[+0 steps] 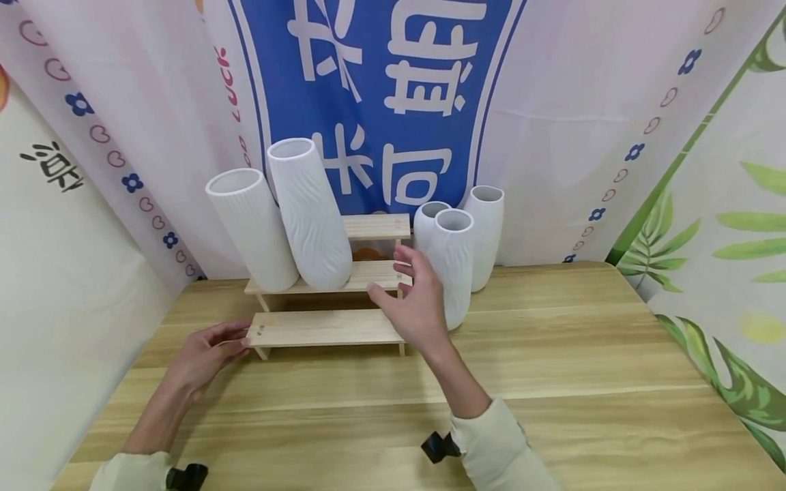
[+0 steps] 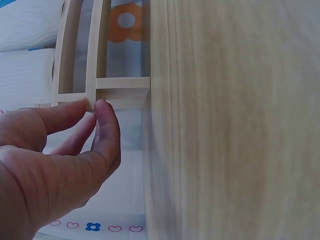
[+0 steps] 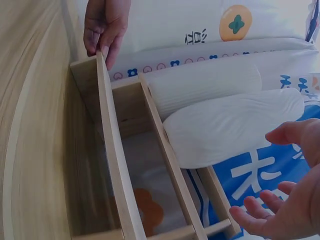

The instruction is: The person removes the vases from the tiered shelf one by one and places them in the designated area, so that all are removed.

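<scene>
A three-step wooden display stand stands on the table, its lowest step toward me. My left hand pinches the left end of that lowest step between thumb and fingers, as the left wrist view also shows. On the middle step stand a ribbed white vase and a taller wavy white vase. Fingers spread and holding nothing, my right hand hovers by the right end of the steps, just left of a white vase. In the right wrist view, its fingers are apart from the stand.
Two more white vases, a rounded one and a taller one, stand behind the nearest vase to the right of the stand. A printed curtain hangs along the back edge of the wooden table.
</scene>
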The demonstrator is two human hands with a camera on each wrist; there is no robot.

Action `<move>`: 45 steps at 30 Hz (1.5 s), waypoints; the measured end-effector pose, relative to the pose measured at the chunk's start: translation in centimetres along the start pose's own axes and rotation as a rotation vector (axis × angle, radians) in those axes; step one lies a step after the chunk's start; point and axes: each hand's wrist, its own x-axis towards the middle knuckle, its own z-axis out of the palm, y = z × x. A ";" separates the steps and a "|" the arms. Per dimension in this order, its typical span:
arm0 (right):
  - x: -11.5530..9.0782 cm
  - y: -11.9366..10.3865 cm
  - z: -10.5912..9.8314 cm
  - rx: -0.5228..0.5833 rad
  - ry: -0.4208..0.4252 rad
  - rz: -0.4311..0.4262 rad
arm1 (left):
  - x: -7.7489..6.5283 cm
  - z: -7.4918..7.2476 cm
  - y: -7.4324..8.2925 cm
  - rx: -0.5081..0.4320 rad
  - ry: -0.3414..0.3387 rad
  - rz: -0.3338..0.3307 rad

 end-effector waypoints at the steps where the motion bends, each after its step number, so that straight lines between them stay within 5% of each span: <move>1: 0.1 0.0 0.4 0.003 0.000 -0.003 | 0.0 0.0 0.0 0.002 0.001 0.000; 23: 1.3 0.3 3.3 0.001 -0.039 -0.029 | 0.0 -0.1 0.1 0.009 0.004 -0.012; 45: 2.9 0.6 3.7 -0.066 -0.050 -0.042 | -0.1 0.0 0.2 0.017 0.004 0.020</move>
